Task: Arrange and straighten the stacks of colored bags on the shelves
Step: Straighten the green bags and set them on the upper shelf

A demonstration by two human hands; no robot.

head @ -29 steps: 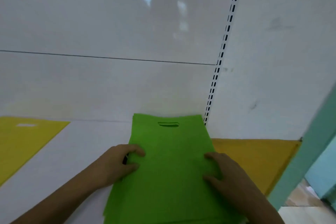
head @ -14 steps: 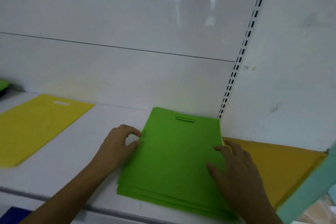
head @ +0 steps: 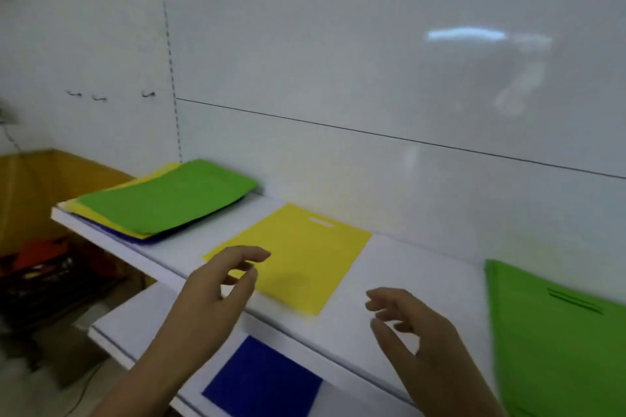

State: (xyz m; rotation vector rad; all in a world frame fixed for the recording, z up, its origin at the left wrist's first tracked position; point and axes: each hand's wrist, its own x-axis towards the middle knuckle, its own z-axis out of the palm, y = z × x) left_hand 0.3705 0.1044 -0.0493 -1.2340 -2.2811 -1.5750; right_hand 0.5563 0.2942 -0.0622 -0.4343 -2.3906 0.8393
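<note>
Left hand and right hand blurred, loosely curled, empty above the shelf, green bags cut off right, yellow bag partly hidden by fingers.

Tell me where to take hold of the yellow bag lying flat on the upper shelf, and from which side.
Probably the near edge of the yellow bag, from the shelf's open front. It lies flat with its handle slot toward the back wall; the near corners sit closest to the shelf edge, under the left hand and beside the right hand, both holding nothing. A hand at each corner could pinch and square it.
</note>
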